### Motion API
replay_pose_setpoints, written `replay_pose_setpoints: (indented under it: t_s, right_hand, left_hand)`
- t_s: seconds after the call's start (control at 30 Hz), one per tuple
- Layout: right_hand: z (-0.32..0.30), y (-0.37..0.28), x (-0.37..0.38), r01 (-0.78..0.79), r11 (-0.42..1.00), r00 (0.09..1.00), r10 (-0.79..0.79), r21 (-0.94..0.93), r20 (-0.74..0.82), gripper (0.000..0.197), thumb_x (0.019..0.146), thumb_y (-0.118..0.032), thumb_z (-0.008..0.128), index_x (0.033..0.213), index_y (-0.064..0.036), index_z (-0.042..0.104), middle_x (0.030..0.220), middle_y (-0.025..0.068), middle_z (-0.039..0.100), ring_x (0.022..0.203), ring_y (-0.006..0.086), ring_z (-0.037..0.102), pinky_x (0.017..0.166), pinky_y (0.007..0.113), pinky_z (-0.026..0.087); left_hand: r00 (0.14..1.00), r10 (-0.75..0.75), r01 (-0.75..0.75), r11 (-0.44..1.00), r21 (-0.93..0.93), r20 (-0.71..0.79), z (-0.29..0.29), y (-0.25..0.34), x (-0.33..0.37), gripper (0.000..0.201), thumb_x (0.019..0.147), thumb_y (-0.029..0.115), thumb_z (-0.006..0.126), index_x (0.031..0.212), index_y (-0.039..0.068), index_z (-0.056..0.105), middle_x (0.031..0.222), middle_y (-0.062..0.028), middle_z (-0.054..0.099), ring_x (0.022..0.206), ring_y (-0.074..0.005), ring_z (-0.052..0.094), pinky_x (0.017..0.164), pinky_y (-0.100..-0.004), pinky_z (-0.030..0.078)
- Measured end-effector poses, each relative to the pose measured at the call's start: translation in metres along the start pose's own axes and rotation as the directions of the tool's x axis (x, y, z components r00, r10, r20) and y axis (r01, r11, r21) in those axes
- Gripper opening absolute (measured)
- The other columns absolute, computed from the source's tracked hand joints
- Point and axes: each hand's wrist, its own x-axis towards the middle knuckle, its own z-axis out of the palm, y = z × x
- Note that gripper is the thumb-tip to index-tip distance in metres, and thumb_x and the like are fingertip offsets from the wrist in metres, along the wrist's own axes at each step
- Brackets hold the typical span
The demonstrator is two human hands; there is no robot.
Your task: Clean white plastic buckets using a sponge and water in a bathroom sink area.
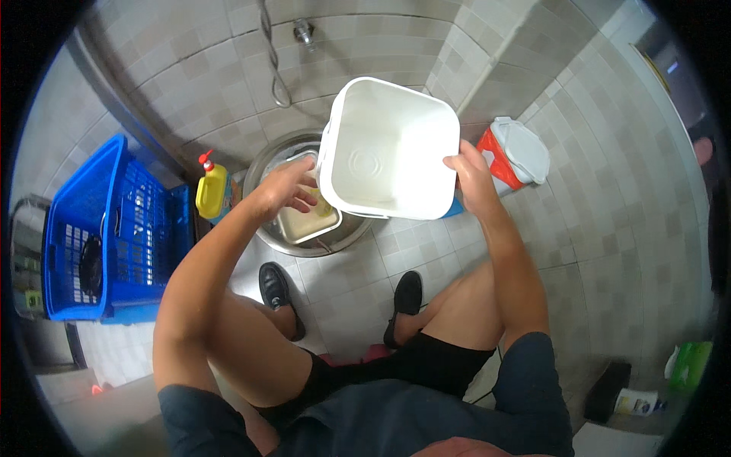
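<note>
A white square plastic bucket (392, 145) is tilted toward me, its inside showing bare walls. My right hand (476, 179) grips its right rim, with the thumb over the edge. Just left of the bucket, my left hand (288, 189) has its fingers apart and holds nothing. Below that hand, a round metal basin (263, 164) stands on the floor. Inside the basin lies a pale rectangular tray or lid (304, 226) with something yellowish on it, partly hidden by my left hand.
A yellow bottle (212, 190) with a red pump stands left of the basin, beside blue plastic crates (114, 228). A red and white lidded container (514, 152) is at the right wall. A tap (304, 32) and a hose (276, 68) are on the tiled wall.
</note>
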Motion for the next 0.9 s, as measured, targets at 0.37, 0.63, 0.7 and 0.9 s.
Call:
replay_pose_setpoints:
  t_s: [0.37,0.63,0.7,0.9]
  right_hand:
    - [-0.043,0.025,0.016,-0.152,0.987,0.97,0.159,0.049,-0.186,0.033,0.086,-0.021,0.062,0.106,0.005,0.062,0.097,0.0123,0.066,0.086,0.0202,0.064,0.073,0.034,0.051]
    - [-0.027,0.002,-0.005,-0.303,0.948,0.951,0.293,-0.095,-0.101,0.032,0.089,-0.021,0.061,0.107,0.0039,0.056,0.091,0.014,0.065,0.065,0.0209,0.066,0.051,0.038,0.054]
    - [-0.018,-0.004,-0.01,-0.307,0.948,0.95,0.301,-0.087,-0.079,0.043,0.085,-0.026,0.065,0.109,0.0086,0.058,0.084,0.0149,0.064,0.061,0.0229,0.062,0.048,0.039,0.049]
    - [-0.005,0.005,-0.006,-0.323,0.945,0.945,0.319,-0.047,-0.068,0.044,0.085,-0.026,0.066,0.109,0.0095,0.058,0.086,0.015,0.064,0.061,0.0226,0.062,0.049,0.04,0.05]
  left_hand:
    - [0.998,0.018,-0.015,0.999,0.04,-0.061,-0.005,-0.009,-0.005,0.07,0.099,0.05,0.055,0.144,-0.002,0.043,0.125,-0.0242,0.061,0.087,-0.0302,0.066,0.074,-0.0396,0.056]
    - [0.997,0.073,-0.073,0.996,0.054,0.001,0.021,0.015,-0.016,0.07,0.097,0.051,0.058,0.138,-0.005,0.047,0.123,-0.0216,0.06,0.091,-0.0283,0.065,0.074,-0.0384,0.056]
    - [0.997,0.074,-0.073,0.995,0.066,-0.013,0.03,0.018,-0.013,0.068,0.097,0.051,0.058,0.134,-0.006,0.051,0.12,-0.0203,0.061,0.092,-0.0276,0.064,0.074,-0.039,0.056]
    - [0.994,0.028,-0.035,0.997,0.065,0.103,0.041,0.027,-0.012,0.063,0.099,0.041,0.057,0.134,-0.01,0.05,0.121,-0.0224,0.064,0.1,-0.0314,0.068,0.076,-0.0406,0.058]
